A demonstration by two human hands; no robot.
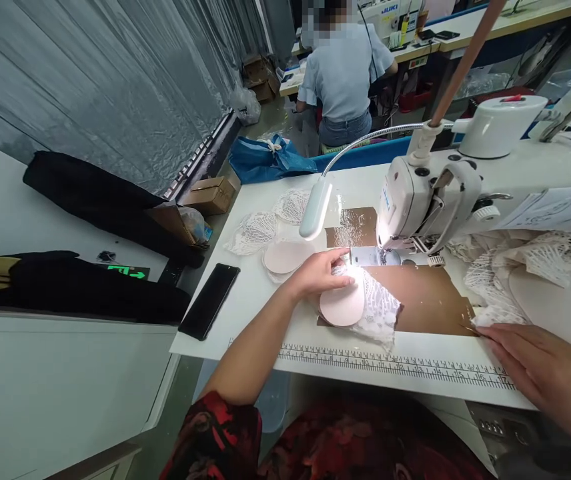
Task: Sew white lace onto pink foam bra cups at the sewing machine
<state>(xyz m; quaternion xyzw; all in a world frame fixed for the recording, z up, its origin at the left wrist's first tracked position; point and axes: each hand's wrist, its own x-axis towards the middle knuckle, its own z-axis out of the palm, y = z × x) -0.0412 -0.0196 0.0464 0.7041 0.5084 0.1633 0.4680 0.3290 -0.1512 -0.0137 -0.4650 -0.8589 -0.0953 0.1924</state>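
Observation:
My left hand (321, 272) rests on a pale pink cup-shaped pad (341, 305) with white lace (381, 307) laid over it, fingers stretched toward the needle of the white sewing machine (430, 193). The piece lies on a brown plate (425, 300) just in front of the presser foot, lit by a small lamp (314, 210). My right hand (540, 370) lies flat at the table's front right edge, fingertips touching a heap of white lace (495, 293). It holds nothing.
More pink pads (285, 257) and lace pieces (254, 232) lie left of the machine. A black phone (209, 300) sits at the table's left edge, a printed ruler (395, 363) along the front. Cardboard boxes (210, 195) and dark cloth (90, 197) lie left. A person in a blue shirt (343, 73) sits behind.

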